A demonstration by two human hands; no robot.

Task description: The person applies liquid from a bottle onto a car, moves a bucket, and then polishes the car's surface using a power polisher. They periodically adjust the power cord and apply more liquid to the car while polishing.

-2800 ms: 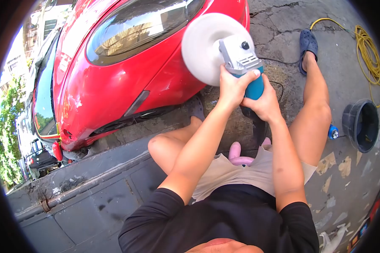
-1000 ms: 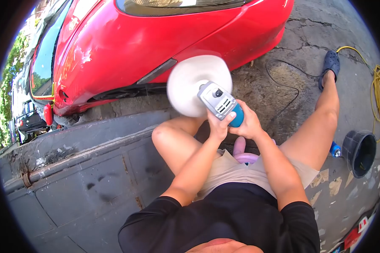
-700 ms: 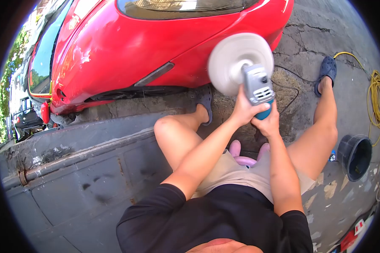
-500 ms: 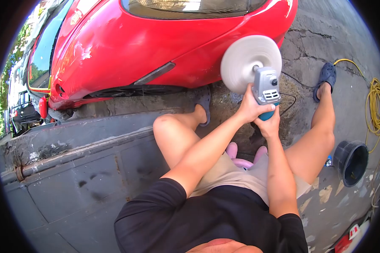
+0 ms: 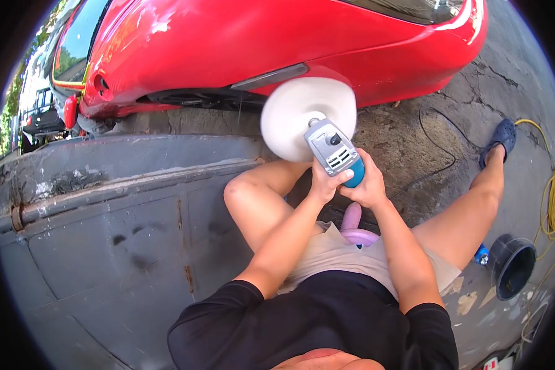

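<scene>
Left hand and right hand clenched around polisher (white pad against red bumper).

Both hands clasped on polisher: left hand at grey head, right hand round teal grip. White pad against red car low bumper. Black bucket, yellow cable at right.
</scene>
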